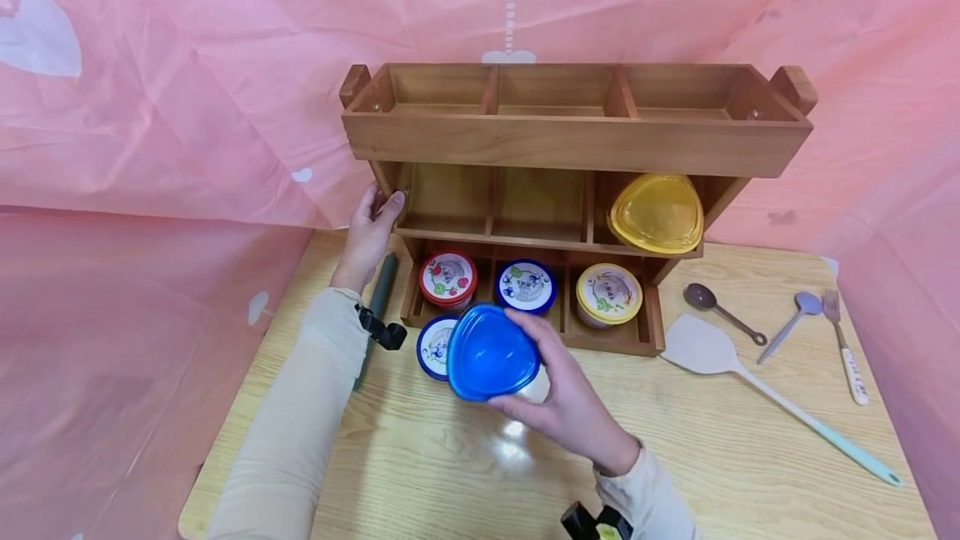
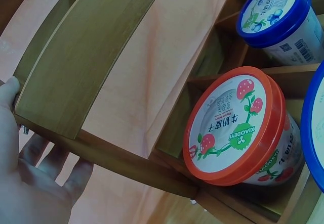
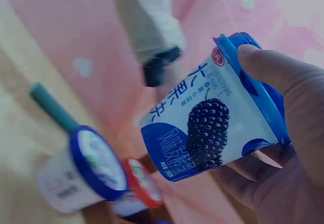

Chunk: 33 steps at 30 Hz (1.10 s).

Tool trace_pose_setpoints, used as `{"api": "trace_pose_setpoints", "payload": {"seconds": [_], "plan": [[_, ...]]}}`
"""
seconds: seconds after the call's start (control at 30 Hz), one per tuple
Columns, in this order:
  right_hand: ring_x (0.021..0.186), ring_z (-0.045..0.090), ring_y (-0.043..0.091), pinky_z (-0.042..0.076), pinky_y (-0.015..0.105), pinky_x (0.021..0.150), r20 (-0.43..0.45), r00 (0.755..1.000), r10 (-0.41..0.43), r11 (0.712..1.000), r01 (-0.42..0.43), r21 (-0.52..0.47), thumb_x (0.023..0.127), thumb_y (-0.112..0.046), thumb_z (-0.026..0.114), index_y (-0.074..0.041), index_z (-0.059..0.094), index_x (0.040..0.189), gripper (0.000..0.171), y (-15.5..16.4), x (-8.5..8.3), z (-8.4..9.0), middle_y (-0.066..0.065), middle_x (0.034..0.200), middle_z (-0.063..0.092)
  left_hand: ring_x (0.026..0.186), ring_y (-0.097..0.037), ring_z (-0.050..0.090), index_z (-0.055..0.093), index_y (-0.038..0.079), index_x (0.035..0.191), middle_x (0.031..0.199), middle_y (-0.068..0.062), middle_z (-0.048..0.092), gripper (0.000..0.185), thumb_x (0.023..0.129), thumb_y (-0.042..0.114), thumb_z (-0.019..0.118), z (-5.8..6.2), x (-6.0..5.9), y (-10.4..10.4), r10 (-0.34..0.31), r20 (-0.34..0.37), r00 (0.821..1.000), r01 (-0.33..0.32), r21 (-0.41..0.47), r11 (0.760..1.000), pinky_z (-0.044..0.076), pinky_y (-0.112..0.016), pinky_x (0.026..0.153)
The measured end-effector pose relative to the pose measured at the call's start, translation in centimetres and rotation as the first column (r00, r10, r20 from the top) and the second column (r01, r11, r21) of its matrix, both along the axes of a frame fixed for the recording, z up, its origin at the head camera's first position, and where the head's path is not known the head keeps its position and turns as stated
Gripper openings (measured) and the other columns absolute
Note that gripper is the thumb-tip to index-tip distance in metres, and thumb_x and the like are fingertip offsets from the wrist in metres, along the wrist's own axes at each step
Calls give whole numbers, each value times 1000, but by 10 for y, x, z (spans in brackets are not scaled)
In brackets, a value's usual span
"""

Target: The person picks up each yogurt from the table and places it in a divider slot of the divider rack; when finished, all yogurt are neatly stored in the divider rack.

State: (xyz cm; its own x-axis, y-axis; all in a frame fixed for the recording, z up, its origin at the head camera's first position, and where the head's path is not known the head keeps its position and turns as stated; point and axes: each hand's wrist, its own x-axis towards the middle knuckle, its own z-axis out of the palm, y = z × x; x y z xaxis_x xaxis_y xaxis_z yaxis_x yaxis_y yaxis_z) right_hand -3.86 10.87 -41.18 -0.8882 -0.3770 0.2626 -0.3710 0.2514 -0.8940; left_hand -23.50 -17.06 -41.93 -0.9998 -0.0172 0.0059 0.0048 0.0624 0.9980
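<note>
My right hand [image 1: 566, 398] holds a yogurt cup [image 3: 202, 118] by its blue lid [image 1: 491, 352], thumb on one side and fingers on the other. A blackberry is printed on the cup's white and blue side. It is raised above the table, in front of the wooden shelf rack [image 1: 577, 144]. With the thumb inside and fingers outside, my left hand [image 1: 366, 240] grips the rack's left side panel [image 2: 83, 57]. Partly behind the held cup stands a blue-lidded tub [image 1: 433, 348]. The bottom row bears a red-lidded tub [image 1: 448, 277], another blue-lidded tub [image 1: 527, 286] and a yellow-lidded tub [image 1: 609, 294].
A yellow-lidded cup [image 1: 658, 213] sits in the middle shelf's right compartment. Right of the rack lie a spatula [image 1: 701, 346], a dark measuring spoon [image 1: 701, 297], a grey-blue spoon [image 1: 807, 303] and a fork [image 1: 847, 348]. A dark green stick-like thing [image 1: 384, 286] lies at the left.
</note>
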Motion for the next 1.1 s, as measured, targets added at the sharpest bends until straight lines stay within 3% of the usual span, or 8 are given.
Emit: {"api": "trace_pose_setpoints", "payload": {"seconds": [0.2, 0.3, 0.47, 0.7, 0.83, 0.97, 1.1], "plan": [[134, 45, 30, 51, 34, 100, -17, 991, -129, 991, 128, -43, 75, -4, 84, -25, 30, 152, 96, 9, -23, 25, 5, 151, 37, 141, -26, 41, 32, 20, 153, 151, -13, 43, 57, 102, 33, 53, 0, -1, -1, 2, 11, 1000, -2, 5, 1000, 31, -41, 120], [138, 41, 30, 48, 31, 103, 2, 986, -165, 984, 164, -74, 77, -2, 82, -25, 28, 152, 95, 12, -35, 35, 3, 154, 32, 141, -28, 41, 32, 15, 153, 151, -16, 43, 55, 103, 27, 52, 6, 2, 1, -5, 11, 1000, 5, 25, 1000, 31, -40, 120], [142, 35, 27, 45, 37, 109, 7, 981, -195, 975, 195, -105, 80, -2, 79, -26, 25, 153, 94, 16, -52, 46, 1, 156, 29, 141, -31, 41, 32, 10, 152, 151, -19, 42, 54, 103, 23, 51, 23, 12, 5, -12, 18, 1000, 12, 24, 1000, 31, -41, 119], [141, 38, 26, 41, 50, 111, -47, 973, -224, 966, 216, -140, 80, -1, 79, -25, 24, 153, 94, 18, -72, 50, 1, 156, 30, 142, -26, 41, 32, 19, 153, 152, -13, 42, 58, 102, 35, 53, 1, 1, 0, -4, -6, 1000, 4, -6, 1000, 31, -40, 119], [141, 38, 25, 41, 49, 111, -65, 968, -243, 960, 230, -160, 81, -1, 78, -24, 25, 152, 92, 18, -81, 54, 1, 155, 31, 142, -26, 40, 32, 19, 153, 152, -12, 42, 57, 102, 35, 53, -1, -1, -1, -6, -2, 1000, 6, 2, 1000, 31, -41, 120], [141, 38, 25, 42, 50, 109, -72, 961, -267, 954, 253, -158, 82, -3, 78, -25, 25, 152, 90, 17, -89, 55, 0, 155, 31, 143, -27, 39, 31, 18, 154, 153, -13, 41, 57, 103, 32, 52, 5, 1, 0, -14, 28, 1000, 13, 12, 1000, 30, -41, 120], [141, 38, 24, 43, 52, 109, -59, 954, -293, 947, 282, -153, 84, -7, 77, -25, 24, 152, 89, 16, -95, 52, -1, 155, 30, 144, -30, 37, 29, 13, 154, 154, -16, 38, 57, 103, 26, 51, 19, 10, 3, -18, 51, 999, 17, 14, 1000, 29, -42, 120]]}}
